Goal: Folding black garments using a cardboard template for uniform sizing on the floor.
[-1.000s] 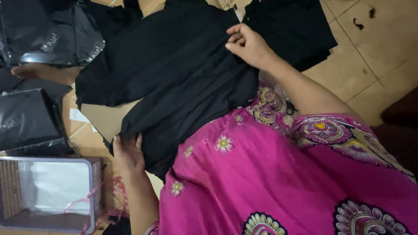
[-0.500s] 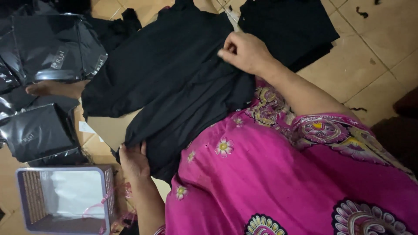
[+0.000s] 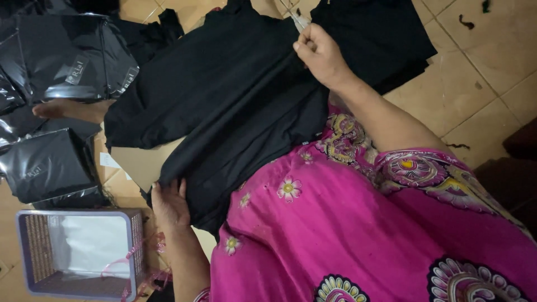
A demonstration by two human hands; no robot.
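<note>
Left hand: the left hand (image 3: 169,204) lies at the near edge of the large black cloth garment (image 3: 235,106), fingers (image 3: 168,189) close together and curled onto the fabric's hem, pinching it as far as the view shows.
Right hand: the right hand (image 3: 320,55) is at the far part of the garment, fingers (image 3: 305,45) pressed together and pinching a fold of the black fabric.
Black garment: spread flat between the two hands, over a flat brown cardboard sheet (image 3: 142,162) on the tan tiled floor (image 3: 464,78); the near part runs up against the pink floral dress (image 3: 358,235) of the person.
Cardboard: one corner shows just beyond the left fingers, under the garment.
Beyond the right fingers: more black cloth (image 3: 375,33) lies piled, touching the garment.
Outward of the left fingers: glossy black plastic packets (image 3: 50,162), several overlapping, with a bare foot (image 3: 70,109) between them.
Near the left wrist: a grey woven plastic basket (image 3: 78,254) holding a clear bag, with pink ribbon beside it.
</note>
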